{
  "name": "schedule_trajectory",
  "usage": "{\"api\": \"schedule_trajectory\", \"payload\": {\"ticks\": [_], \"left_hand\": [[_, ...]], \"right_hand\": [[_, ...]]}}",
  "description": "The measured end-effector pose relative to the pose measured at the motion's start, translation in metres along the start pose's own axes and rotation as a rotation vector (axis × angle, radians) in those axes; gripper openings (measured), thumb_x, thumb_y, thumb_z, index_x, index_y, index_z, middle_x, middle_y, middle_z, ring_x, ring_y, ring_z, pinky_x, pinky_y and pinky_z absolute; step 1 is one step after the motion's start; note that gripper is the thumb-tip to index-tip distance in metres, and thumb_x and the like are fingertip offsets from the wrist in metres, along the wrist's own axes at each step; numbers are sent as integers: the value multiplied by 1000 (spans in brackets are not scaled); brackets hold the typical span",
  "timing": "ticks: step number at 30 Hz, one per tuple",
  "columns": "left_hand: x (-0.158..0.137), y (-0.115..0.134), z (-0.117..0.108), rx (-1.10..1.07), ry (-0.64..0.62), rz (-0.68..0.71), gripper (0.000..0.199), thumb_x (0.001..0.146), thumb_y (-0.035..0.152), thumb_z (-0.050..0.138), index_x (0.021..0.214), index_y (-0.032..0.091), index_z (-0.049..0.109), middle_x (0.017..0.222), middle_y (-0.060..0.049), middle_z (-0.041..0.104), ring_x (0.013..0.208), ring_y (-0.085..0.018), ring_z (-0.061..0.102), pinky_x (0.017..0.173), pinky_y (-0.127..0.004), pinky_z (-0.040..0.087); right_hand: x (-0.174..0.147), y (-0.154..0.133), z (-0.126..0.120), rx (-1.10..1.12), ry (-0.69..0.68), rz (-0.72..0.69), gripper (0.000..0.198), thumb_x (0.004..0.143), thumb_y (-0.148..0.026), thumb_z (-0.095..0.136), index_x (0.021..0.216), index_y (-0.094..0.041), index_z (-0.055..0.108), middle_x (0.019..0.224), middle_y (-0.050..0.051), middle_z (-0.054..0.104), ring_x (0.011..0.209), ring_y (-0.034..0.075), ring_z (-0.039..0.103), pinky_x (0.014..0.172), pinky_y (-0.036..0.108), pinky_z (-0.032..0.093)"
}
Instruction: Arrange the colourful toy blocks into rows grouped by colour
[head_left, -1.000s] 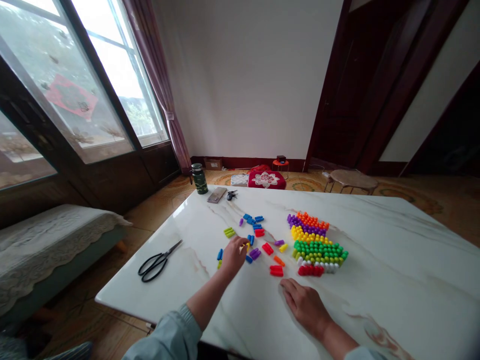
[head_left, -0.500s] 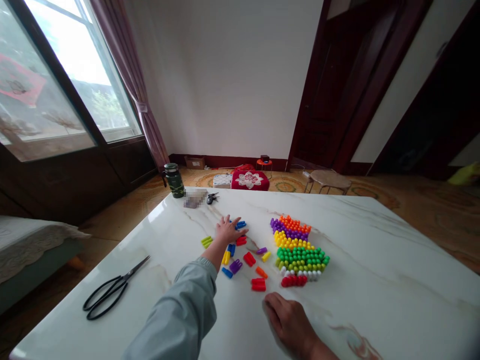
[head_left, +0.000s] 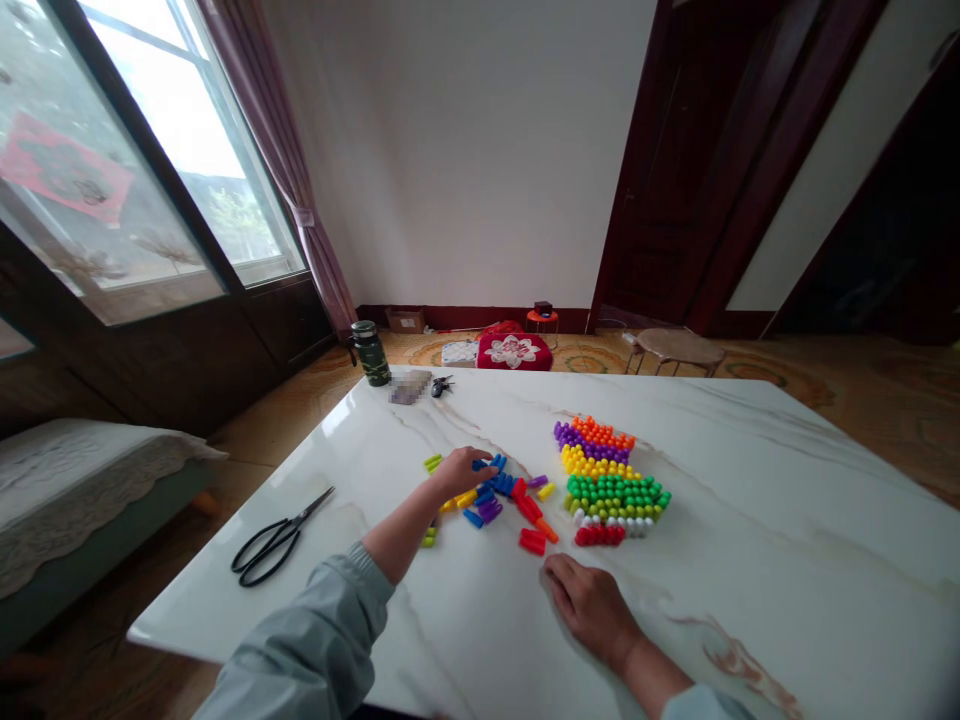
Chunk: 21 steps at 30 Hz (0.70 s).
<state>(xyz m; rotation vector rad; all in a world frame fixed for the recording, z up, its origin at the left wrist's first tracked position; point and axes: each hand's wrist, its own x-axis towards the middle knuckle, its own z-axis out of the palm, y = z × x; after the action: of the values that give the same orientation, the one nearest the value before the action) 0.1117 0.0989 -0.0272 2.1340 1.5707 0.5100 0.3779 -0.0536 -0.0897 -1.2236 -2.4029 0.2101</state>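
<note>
My left hand [head_left: 460, 472] is over a loose cluster of small coloured plastic pieces on the table, its fingers stretched out and touching the blue pieces [head_left: 496, 474]. Around it lie yellow pieces [head_left: 466, 498], purple pieces [head_left: 490, 512], red pieces [head_left: 532, 541] and an orange piece [head_left: 547, 529]. Near the red ones, my right hand [head_left: 589, 602] rests on the tabletop with its fingers curled in; nothing shows in it. Beyond it stand round-topped pieces grouped by colour, among them green pieces [head_left: 615, 492], purple pieces [head_left: 592, 446] and red pieces [head_left: 600, 536].
Black-handled scissors [head_left: 281, 540] lie at the left of the white marble-patterned table [head_left: 750, 470]. At the far left corner are a dark green bottle [head_left: 371, 354], a blurred-out item [head_left: 410, 387] and keys [head_left: 442, 386]. A round stool [head_left: 679, 347] stands beyond the table.
My left hand has gone from spread fingers to a more bent pose over the blue pieces. Some blue, red and orange pieces now lie closer together. The view has shifted slightly; my right hand stays curled.
</note>
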Motion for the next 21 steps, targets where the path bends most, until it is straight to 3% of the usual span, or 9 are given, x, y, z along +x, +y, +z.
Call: {"api": "schedule_trajectory", "payload": {"ticks": [5,7,10,12,15,21], "left_hand": [[-44,-40,-27,-62,203,-98,55,89,57,46,132,24,58,139,-8,57,127,-26,53,110,-40,39],[-57,-57,-27,-74,249,-184,59,91,57,41,138,22,51,145,-10,50,135,-29,44,114,-48,33],[-67,-70,-12,-106,246,-234,54,93,54,38,136,25,53,145,-8,52,142,-30,34,117,-56,21],[-67,-68,2,-136,241,-228,50,94,52,35,133,28,55,144,-4,52,144,-28,30,119,-57,14],[-67,-53,18,-193,246,-207,49,96,51,30,129,28,58,141,-1,56,143,-25,33,120,-53,13],[-81,-10,38,-268,336,-231,54,101,43,16,132,23,56,137,-4,59,134,-18,46,115,-38,32]], "right_hand": [[-1,3,6,-42,32,-21,25,93,-18,37,104,-21,59,96,5,70,76,16,68,67,25,48],[-1,4,8,-47,49,-25,26,93,-18,37,106,-21,59,100,6,71,78,16,69,68,26,50],[-1,5,9,-45,64,-20,27,92,-18,37,108,-21,60,101,6,72,77,16,70,68,27,51],[-1,5,8,-38,64,-17,27,92,-18,38,107,-21,61,99,5,72,76,16,70,68,27,51],[0,4,5,-35,55,-9,27,91,-18,39,106,-22,62,98,5,72,77,16,69,68,26,52],[0,4,5,-21,40,24,28,92,-18,38,105,-22,63,97,5,72,80,16,69,72,26,52]]}}
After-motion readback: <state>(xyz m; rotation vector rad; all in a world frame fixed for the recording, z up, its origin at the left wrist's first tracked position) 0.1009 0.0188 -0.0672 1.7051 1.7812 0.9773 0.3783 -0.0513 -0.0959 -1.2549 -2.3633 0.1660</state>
